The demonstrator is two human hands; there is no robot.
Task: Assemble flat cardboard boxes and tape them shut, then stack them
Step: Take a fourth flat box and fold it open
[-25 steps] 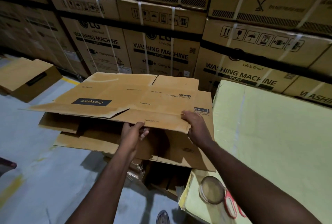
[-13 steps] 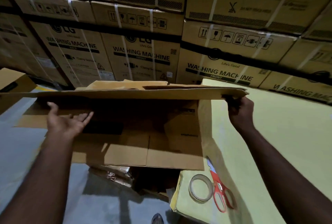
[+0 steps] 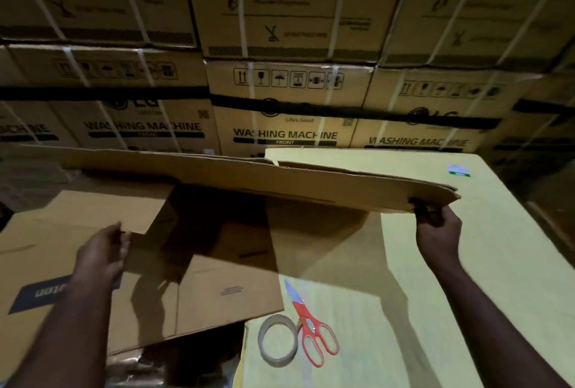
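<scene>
- Right now the right grip (image 3: 437, 226) is clenched on the right end of the flat cardboard box (image 3: 311, 180). The box hangs nearly level and edge-on above the desk (image 3: 513, 263) and the space to its left.
- The left grip (image 3: 102, 252) touches the corner of a lower cardboard panel (image 3: 217, 266) that bears a dark label (image 3: 40, 292). Blur hides whether it pinches that corner or only rests there. I also cannot tell whether this panel belongs to the raised box or is a separate sheet.
- Risk: held by one end only, the long sheet could sag or crease off its score lines if the left grip does not take a share of it.
- Risk: swung down over the desk, the cardboard could sweep the tape roll (image 3: 278, 341) and the scissors (image 3: 312, 325) to the floor. They lie touching each other near the desk's left edge.
- Risk: opened against the wrong fold, the box would likely come out skewed, and its flaps would not meet for taping.
- Count: two grips, one raised flat box, one lower panel, one tape roll, one pair of scissors, one desk.
- Count: behind stand washing-machine cartons (image 3: 286, 107) in two tiers. At least six fronts show, and more are cut off at the frame edges.
</scene>
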